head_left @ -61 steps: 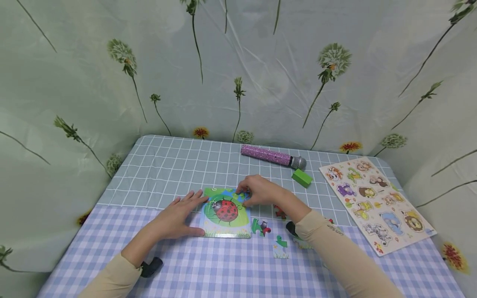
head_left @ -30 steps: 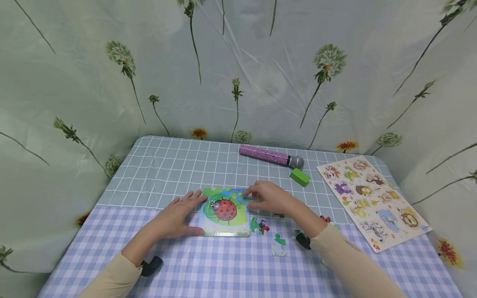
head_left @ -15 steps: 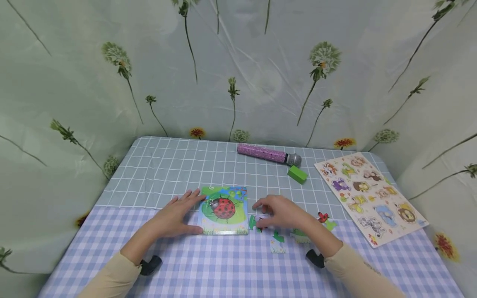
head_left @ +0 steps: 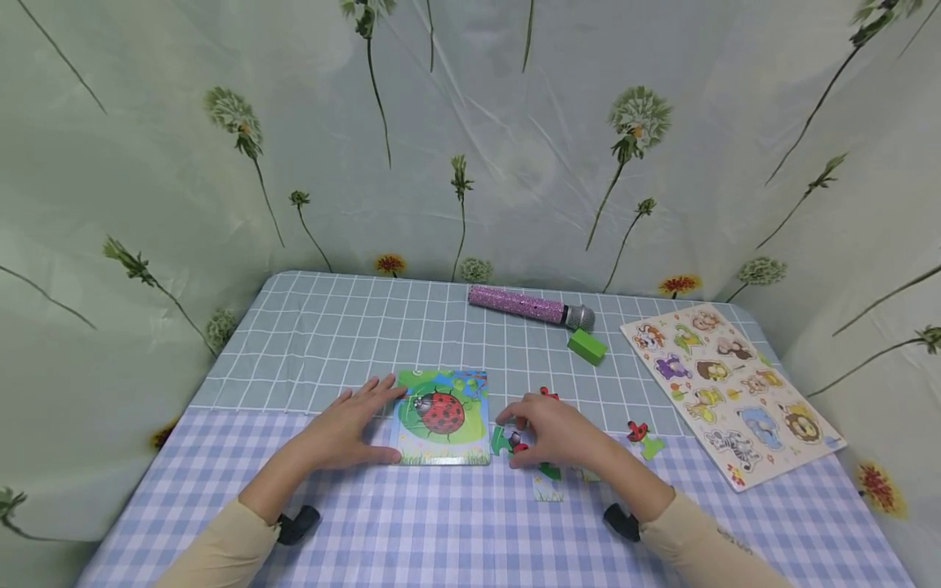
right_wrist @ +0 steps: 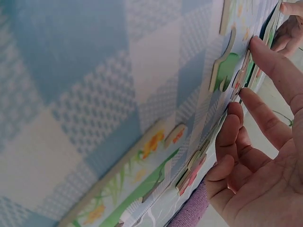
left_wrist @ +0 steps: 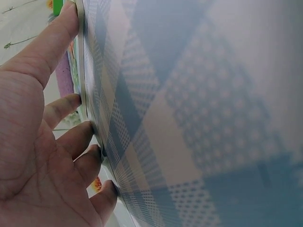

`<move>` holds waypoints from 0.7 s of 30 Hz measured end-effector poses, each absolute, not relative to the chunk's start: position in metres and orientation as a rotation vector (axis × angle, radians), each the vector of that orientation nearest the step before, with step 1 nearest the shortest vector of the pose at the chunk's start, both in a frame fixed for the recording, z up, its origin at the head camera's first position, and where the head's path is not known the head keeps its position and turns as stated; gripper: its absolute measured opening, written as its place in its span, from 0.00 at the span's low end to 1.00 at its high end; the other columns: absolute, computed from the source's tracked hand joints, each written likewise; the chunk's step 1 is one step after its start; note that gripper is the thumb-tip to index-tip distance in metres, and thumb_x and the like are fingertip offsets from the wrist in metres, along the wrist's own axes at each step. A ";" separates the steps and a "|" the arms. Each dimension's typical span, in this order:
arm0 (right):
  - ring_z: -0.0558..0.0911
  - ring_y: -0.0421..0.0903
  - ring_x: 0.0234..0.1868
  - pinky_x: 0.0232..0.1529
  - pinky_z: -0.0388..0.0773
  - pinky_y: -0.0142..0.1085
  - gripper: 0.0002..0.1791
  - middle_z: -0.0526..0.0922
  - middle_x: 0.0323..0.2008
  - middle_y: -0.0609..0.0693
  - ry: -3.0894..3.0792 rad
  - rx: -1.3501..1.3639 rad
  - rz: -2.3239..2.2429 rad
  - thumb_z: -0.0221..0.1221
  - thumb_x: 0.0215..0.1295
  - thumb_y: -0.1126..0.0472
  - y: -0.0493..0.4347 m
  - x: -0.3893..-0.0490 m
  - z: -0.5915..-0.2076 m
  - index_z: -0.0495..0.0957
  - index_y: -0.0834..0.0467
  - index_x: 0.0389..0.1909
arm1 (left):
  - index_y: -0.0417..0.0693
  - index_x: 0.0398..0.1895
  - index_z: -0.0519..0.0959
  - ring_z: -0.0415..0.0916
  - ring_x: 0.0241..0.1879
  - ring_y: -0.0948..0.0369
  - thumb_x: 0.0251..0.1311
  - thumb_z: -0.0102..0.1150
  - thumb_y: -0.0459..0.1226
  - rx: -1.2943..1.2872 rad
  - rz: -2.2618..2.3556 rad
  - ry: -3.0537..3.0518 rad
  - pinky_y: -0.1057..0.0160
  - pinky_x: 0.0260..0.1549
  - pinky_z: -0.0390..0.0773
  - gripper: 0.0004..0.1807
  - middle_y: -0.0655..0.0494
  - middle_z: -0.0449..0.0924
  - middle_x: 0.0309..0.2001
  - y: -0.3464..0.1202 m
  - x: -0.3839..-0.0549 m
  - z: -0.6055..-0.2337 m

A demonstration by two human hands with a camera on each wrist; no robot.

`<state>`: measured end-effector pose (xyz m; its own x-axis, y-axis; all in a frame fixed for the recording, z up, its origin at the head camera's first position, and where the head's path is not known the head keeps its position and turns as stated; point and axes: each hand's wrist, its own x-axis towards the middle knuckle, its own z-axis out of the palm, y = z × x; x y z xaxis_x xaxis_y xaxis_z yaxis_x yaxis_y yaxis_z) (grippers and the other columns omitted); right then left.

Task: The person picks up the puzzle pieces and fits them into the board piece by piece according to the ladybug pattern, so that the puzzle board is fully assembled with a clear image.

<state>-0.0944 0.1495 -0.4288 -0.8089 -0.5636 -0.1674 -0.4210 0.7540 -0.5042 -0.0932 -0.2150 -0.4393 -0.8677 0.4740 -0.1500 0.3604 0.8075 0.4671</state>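
Left hand [head_left: 344,434] and right hand [head_left: 556,429] are bare, with fitted beige left sleeve [head_left: 224,543] and right sleeve [head_left: 698,535], the latter bearing a small greyish marking [head_left: 733,540], plus rounded black left wrist unit [head_left: 298,525] and right wrist unit [head_left: 622,523].

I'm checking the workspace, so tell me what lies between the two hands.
In the head view, between the left hand and right hand lie the ladybug jigsaw, then a separate green-and-red jigsaw piece at the right hand's fingertips.

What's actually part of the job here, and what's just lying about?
Seems part of the job:
- ladybug board, touched by the left hand
- green-edged puzzle piece at the right hand
- probably the other loose pieces

Apparently just lying about:
- pink microphone
- green block
- animal board
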 end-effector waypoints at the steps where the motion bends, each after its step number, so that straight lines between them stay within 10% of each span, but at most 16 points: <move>1: 0.76 0.37 0.39 0.39 0.74 0.33 0.27 0.82 0.39 0.41 2.645 -0.762 -0.651 0.82 0.55 0.52 0.149 -0.094 -0.429 0.87 0.50 0.56 | 0.52 0.84 0.65 0.52 0.85 0.35 0.54 0.79 0.61 0.644 0.631 2.735 0.24 0.78 0.53 0.57 0.42 0.56 0.86 -0.215 -0.093 -0.439; 21: 0.79 0.35 0.38 0.41 0.79 0.35 0.23 0.85 0.38 0.40 2.669 -0.788 -0.615 0.81 0.55 0.53 0.147 -0.096 -0.428 0.88 0.50 0.53 | 0.52 0.83 0.65 0.52 0.85 0.36 0.54 0.79 0.61 0.642 0.632 2.743 0.24 0.78 0.53 0.57 0.42 0.56 0.86 -0.215 -0.092 -0.439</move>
<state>-0.0956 0.1469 -0.4283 -0.8081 -0.5691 -0.1521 -0.4451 0.7590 -0.4751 -0.0922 -0.2151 -0.4389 -0.8704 0.4710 -0.1431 0.3608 0.8082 0.4654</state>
